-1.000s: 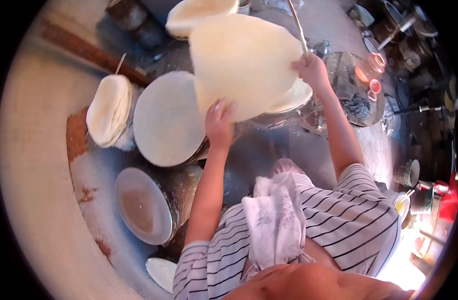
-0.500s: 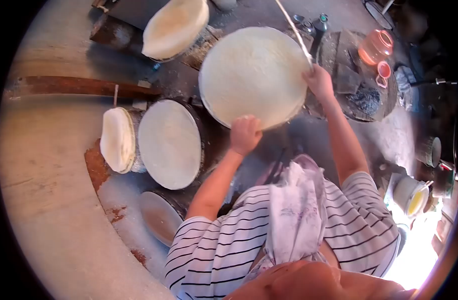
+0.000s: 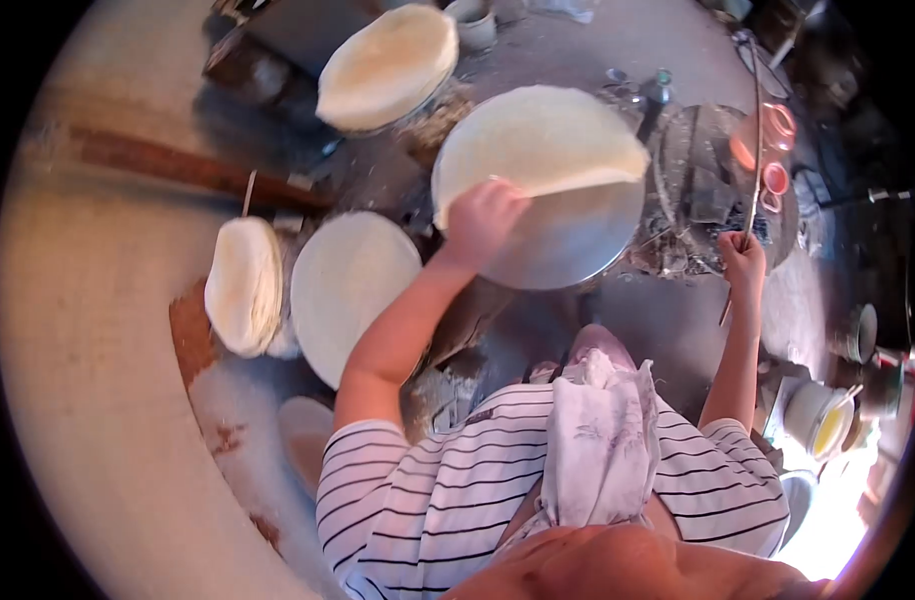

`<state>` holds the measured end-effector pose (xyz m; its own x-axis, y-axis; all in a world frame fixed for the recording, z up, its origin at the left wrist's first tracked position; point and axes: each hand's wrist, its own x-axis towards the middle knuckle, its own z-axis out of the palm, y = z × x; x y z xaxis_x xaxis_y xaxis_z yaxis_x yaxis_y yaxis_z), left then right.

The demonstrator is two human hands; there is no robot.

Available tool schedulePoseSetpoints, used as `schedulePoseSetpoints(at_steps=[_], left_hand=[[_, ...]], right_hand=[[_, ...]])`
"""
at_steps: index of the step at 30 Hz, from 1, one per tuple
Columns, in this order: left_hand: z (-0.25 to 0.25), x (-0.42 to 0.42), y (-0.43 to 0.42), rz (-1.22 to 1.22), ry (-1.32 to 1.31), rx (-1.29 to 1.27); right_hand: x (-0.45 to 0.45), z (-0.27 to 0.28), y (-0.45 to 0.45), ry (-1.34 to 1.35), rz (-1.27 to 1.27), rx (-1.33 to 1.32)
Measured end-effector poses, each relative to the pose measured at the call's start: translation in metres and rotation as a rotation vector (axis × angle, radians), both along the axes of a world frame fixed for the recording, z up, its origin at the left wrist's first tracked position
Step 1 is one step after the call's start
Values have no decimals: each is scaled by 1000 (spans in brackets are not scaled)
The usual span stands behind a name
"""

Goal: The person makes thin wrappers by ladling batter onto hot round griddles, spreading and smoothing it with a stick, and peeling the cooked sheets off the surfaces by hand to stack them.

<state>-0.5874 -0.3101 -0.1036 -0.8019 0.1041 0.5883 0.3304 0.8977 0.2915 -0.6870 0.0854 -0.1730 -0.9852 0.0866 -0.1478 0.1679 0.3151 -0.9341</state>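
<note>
A large, thin round flatbread [image 3: 538,135] lies on a metal griddle [image 3: 568,245] in front of me. Its near edge is folded back, so bare grey metal shows along the near side. My left hand [image 3: 488,222] is closed on the lifted edge at the left; the fingertips are partly hidden. Off to the right of the griddle, my right hand [image 3: 743,258] is wrapped round a long thin stick [image 3: 757,130], which points away from me and touches no bread.
To the left are a pale round sheet [image 3: 353,290] and a stack of flatbreads [image 3: 243,290]. Another pile of flatbreads [image 3: 388,68] sits at the far left. A pink jug [image 3: 778,127] and pink cup [image 3: 775,180] stand at right. Nearer is a pot with yellow contents [image 3: 823,425].
The flatbread covered the whole griddle; now its near edge is peeled up and back by my left hand. My right hand has moved right with the stick, away from the griddle's rim.
</note>
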Motion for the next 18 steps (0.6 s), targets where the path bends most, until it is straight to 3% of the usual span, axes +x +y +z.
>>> schedulePoseSetpoints(at_steps=[1,5,7,9,10,13,15,18], left_hand=[[11,-7,-7,64,-61,84],[67,-56,-43,48,-3,-31],[100,-85,-56,173,-44,-49],[138,-121,-71,268,-104,126],[150,-145,-99,179,75,13],[203,-178,-152,396,135,267],[207,-189,-209,472,254,421],[163,-202,-311,452,436,773]], right_hand=[[-2,7,1,-15,-9,-19],[-17,14,5,-79,8,-84],[-35,9,3,-42,10,-78],[-51,12,-10,-52,2,-78],[-60,14,-19,-48,10,-80],[-81,4,-42,-98,57,-189],[-86,2,-61,-120,106,-186],[-91,-5,-81,-113,166,-184]])
